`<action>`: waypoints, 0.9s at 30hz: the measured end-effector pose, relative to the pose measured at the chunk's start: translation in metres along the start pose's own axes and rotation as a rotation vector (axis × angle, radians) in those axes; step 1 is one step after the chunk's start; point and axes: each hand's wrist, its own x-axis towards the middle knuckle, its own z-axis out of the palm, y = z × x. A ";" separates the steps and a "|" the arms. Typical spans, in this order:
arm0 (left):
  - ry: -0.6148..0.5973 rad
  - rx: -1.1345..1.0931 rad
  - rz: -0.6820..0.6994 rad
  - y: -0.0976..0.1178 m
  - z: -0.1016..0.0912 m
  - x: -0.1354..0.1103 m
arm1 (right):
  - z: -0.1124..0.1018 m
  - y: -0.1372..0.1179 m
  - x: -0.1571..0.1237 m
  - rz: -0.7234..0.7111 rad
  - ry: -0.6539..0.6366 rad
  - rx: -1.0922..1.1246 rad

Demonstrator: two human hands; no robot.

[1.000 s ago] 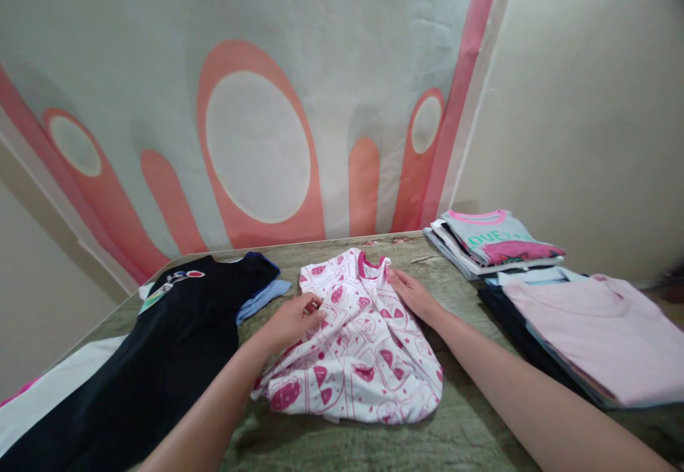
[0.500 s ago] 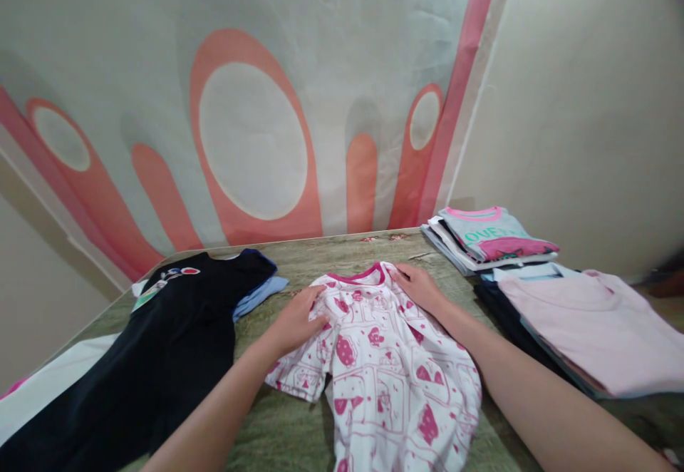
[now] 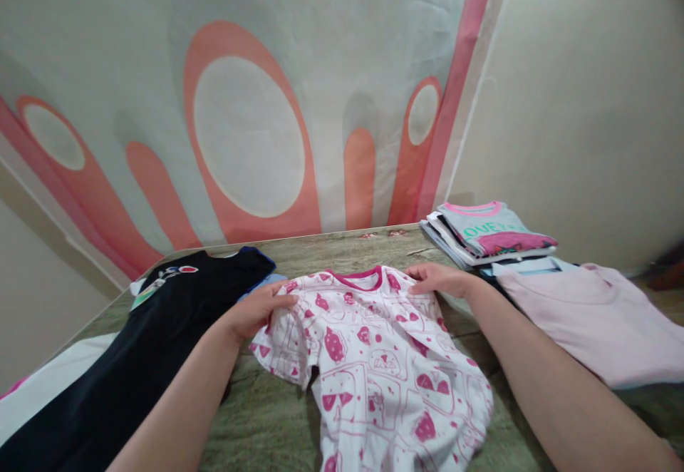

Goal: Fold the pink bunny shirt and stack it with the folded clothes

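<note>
A small white shirt point(image 3: 374, 358) with a pink print and pink collar lies spread on the table in front of me. My left hand point(image 3: 256, 309) pinches its left shoulder by the sleeve. My right hand point(image 3: 438, 279) grips its right shoulder, fingers closed on the cloth. The shirt is stretched flat between the two hands, collar away from me and hem toward me.
A black garment point(image 3: 154, 344) lies over blue and white cloth at the left. A folded stack topped by a grey and pink shirt point(image 3: 489, 228) sits at the back right, with a pale pink shirt point(image 3: 593, 319) on a pile nearer. The greenish table point(image 3: 256, 429) meets a patterned wall.
The shirt was crumpled a second ago; both hands have moved apart and pulled it open, so it now lies wide and flat. The view has tilted slightly.
</note>
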 end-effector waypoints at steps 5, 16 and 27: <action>-0.033 -0.202 -0.033 0.009 -0.013 -0.014 | -0.014 0.006 -0.015 0.132 -0.080 0.087; 0.475 0.166 0.126 -0.002 -0.053 -0.006 | -0.030 0.003 -0.014 -0.130 0.483 0.464; 0.585 0.922 0.307 -0.032 -0.023 0.029 | -0.019 0.045 0.027 -0.089 1.067 -0.394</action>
